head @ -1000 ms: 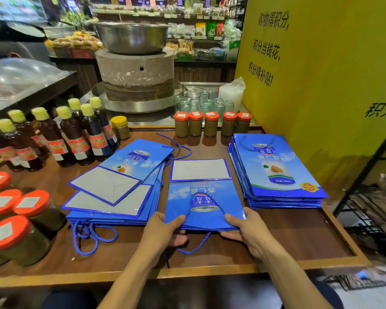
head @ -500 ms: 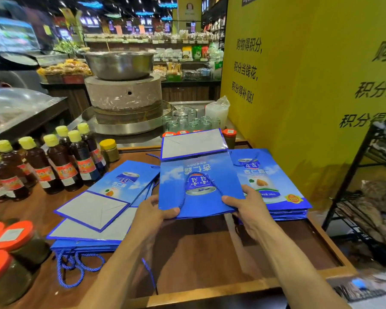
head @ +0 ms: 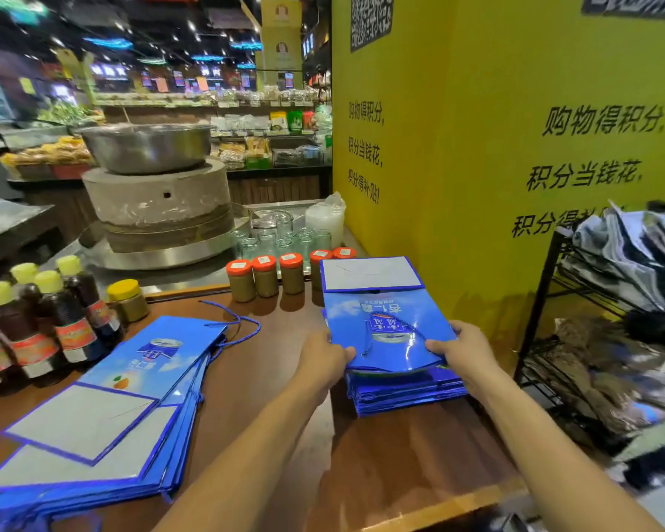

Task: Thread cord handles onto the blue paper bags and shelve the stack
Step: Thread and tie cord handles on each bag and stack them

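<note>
A flat blue paper bag (head: 384, 324) with its blue cord handle lying across it hovers just over the right-hand stack of blue bags (head: 407, 393) on the wooden table (head: 285, 435). My left hand (head: 323, 359) pinches its near left corner, thumb on top. My right hand (head: 461, 351) pinches its near right corner, and the bag's near edge bows under the grip. A second, fanned pile of blue bags (head: 131, 408) lies at the left, with a loose blue cord (head: 239, 332) trailing from it.
Dark sauce bottles (head: 43, 324) with yellow caps stand at the left. Orange-lidded jars (head: 265, 276) line the table's far edge, with glasses and a stone mill (head: 158, 209) behind. A yellow wall (head: 477, 147) rises at the right, beside a black wire rack (head: 576, 339) holding grey bags.
Both hands carried the blue bag from the middle of the table to the right, so that it now sits over the right-hand stack. My view has swung right and up.
</note>
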